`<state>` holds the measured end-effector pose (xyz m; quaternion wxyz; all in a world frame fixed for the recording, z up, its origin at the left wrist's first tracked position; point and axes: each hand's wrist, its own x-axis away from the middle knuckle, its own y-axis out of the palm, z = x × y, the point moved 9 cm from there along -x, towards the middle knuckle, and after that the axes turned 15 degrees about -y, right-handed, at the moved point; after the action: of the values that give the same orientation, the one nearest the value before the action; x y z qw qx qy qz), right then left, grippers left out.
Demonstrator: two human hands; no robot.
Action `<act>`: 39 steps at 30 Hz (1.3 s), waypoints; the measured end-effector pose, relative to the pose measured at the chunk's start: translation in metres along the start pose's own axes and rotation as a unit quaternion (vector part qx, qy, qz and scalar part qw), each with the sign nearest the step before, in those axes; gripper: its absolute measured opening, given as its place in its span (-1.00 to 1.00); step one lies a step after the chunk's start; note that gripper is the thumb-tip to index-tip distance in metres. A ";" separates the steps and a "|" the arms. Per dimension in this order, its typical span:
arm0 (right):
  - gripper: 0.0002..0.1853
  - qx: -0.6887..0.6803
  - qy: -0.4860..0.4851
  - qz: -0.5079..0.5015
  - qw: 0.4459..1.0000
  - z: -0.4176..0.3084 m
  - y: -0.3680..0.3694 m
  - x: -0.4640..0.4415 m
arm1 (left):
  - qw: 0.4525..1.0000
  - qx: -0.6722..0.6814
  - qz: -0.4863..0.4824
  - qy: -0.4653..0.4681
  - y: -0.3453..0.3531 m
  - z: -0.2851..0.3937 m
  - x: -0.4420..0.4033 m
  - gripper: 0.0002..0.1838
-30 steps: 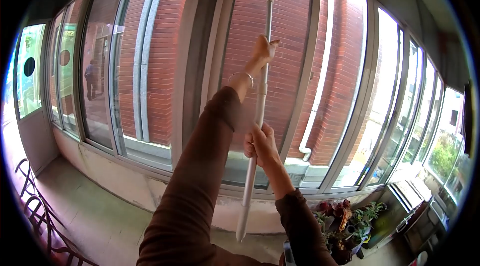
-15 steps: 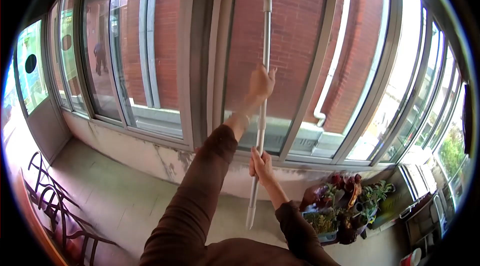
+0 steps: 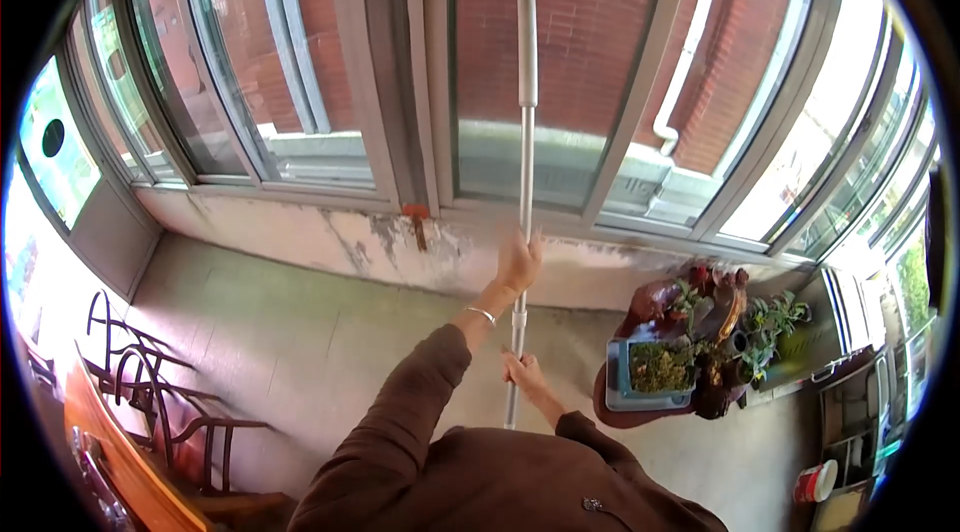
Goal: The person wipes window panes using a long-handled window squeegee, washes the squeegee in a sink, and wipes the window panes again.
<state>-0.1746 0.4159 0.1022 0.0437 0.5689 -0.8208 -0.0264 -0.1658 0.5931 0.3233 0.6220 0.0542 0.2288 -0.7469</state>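
Note:
A long grey telescopic pole (image 3: 527, 157) stands nearly upright in front of the window. Its upper end runs out of view, so whatever it carries there is hidden. Around its middle my left hand (image 3: 518, 262) is closed, with a bracelet on the wrist. Lower down, near my body, my right hand (image 3: 522, 372) is also closed round the pole. Behind the upper part of the pole is a window pane (image 3: 555, 62) in a pale frame, with a red brick wall beyond the glass.
On the right, potted plants (image 3: 765, 327) and a blue planter (image 3: 655, 372) stand on a brown base. Dark metal chair frames (image 3: 150, 382) and a wooden tabletop (image 3: 120, 462) are at left. A red-and-white bucket (image 3: 815, 482) sits at lower right. A low, peeling wall (image 3: 300, 232) runs below the windows.
Both hands have moved down the view with the pole, my left hand now below the window sill. My view has tilted lower, showing more floor and the planter.

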 end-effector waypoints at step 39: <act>-0.56 -0.039 -0.026 0.029 0.999 0.133 -0.006 0.158 | 0.930 -0.091 -0.114 -0.338 0.031 -0.199 0.327 -0.71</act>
<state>-0.2378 0.2646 -0.0240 0.0454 0.5421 -0.8361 -0.0714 -0.2492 0.3756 0.0182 0.5756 -0.2843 0.0768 -0.7629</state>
